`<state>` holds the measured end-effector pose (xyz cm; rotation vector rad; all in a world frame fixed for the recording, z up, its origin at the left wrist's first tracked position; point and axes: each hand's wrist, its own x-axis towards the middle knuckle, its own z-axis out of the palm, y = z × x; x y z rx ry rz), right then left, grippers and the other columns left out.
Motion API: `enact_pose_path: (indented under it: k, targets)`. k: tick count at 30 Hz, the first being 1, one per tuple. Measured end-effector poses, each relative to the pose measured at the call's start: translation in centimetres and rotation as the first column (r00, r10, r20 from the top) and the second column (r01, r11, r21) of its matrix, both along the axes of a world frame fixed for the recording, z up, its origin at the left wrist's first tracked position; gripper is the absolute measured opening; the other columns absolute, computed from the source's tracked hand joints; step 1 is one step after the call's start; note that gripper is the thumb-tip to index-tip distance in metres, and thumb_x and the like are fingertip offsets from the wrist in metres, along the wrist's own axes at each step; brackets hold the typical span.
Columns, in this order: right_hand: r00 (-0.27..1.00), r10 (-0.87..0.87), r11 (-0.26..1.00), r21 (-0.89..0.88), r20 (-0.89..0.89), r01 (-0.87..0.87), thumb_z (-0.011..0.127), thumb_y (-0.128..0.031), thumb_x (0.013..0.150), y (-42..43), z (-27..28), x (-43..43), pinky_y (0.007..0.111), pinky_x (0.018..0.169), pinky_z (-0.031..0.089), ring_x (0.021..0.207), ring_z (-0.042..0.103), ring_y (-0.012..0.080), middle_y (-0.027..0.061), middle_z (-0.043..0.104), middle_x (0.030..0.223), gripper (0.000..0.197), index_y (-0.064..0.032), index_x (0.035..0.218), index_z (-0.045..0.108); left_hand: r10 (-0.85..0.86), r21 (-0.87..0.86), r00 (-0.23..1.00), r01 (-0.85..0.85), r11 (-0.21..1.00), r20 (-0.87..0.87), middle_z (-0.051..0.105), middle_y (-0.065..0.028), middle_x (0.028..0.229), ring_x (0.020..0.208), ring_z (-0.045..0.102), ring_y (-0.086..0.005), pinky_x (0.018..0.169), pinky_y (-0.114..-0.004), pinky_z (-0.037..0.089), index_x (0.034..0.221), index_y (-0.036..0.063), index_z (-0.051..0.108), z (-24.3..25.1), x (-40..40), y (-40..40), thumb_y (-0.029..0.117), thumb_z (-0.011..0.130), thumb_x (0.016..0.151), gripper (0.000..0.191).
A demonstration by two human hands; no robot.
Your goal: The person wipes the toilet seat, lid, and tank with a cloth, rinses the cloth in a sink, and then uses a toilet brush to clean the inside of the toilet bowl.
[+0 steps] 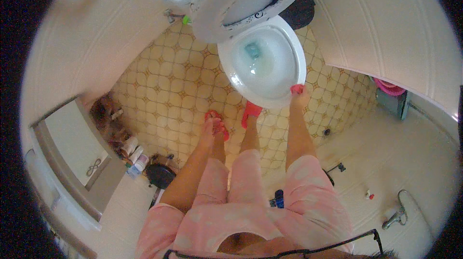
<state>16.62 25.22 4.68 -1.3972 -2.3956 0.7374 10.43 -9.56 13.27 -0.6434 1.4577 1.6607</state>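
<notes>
A white toilet bowl stands before me, its seat and lid raised and bluish water at the bottom. My right hand presses a small red-pink cloth against the near right part of the rim. To the left of the bowl, my left hand hangs in the air, overlapping my left foot in a red slipper. Blur hides whether its fingers hold anything. The other red slipper touches or lies close to the bowl's base; I cannot tell which.
A black bin-like object stands behind the bowl at right. Along the left wall are a mirror, several bottles and a round black seat. Pink basins sit at right; a drain and wall tap are nearer.
</notes>
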Motion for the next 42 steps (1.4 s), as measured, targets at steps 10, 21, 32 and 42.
enact_pose_path:
  k: [10, 21, 32, 42]
  targets:
    - [0.821, -0.54, 0.798, -0.424, -0.186, 0.429, 0.059, -0.003, 0.063, -15.3, -2.5, 0.1, 0.034, 0.067, 0.042, 0.075, 0.051, 0.0285, 0.0157, 0.051, 0.083, 0.021, -0.0011, 0.083, 0.055, -0.038, -0.048, 0.999, 0.039, 0.998, 0.026, 0.055, -0.0055, 0.081, 0.071, 0.052, -0.0136, 0.068, -0.026, 0.042, 0.094, 0.0034, 0.05, 3.2, -1.4, -6.6, 0.034, 0.029, 0.086, 0.038]
    - [0.875, -0.289, 0.865, -0.498, -0.389, 0.064, 0.058, -0.006, 0.065, -10.3, -2.4, -8.2, 0.029, 0.056, 0.045, 0.06, 0.054, 0.0158, 0.0106, 0.058, 0.073, 0.014, 0.0007, 0.078, 0.057, -0.039, 0.021, 0.999, 0.039, 0.999, 0.032, 0.055, -0.0046, 0.082, 0.072, 0.053, -0.0144, 0.066, -0.027, 0.042, 0.091, 0.0056, 0.05, 0.9, -4.5, -5.9, 0.038, 0.035, 0.083, 0.037]
    - [0.919, -0.024, 0.993, -0.116, -0.393, -0.023, 0.069, -0.015, 0.056, 4.9, -2.9, -23.5, 0.037, 0.067, 0.043, 0.072, 0.052, 0.0311, 0.0153, 0.056, 0.072, 0.029, 0.0001, 0.078, 0.055, 0.114, -0.019, 0.99, -0.113, 0.993, 0.083, 0.054, -0.0034, 0.082, 0.075, 0.051, -0.0119, 0.064, -0.023, 0.042, 0.092, 0.0046, 0.049, 1.6, -7.4, 1.6, 0.018, 0.043, 0.083, 0.017]
    - [0.979, -0.066, 0.997, -0.039, -0.193, 0.059, 0.063, -0.012, 0.058, 0.3, -2.0, -28.6, 0.036, 0.066, 0.041, 0.069, 0.049, 0.0286, 0.015, 0.051, 0.072, 0.016, -0.001, 0.069, 0.058, 0.127, -0.081, 0.99, -0.122, 0.989, 0.063, 0.053, -0.0032, 0.082, 0.071, 0.051, -0.0121, 0.063, -0.021, 0.041, 0.09, 0.0059, 0.05, 0.0, -7.0, 1.9, 0.017, 0.045, 0.082, 0.015]
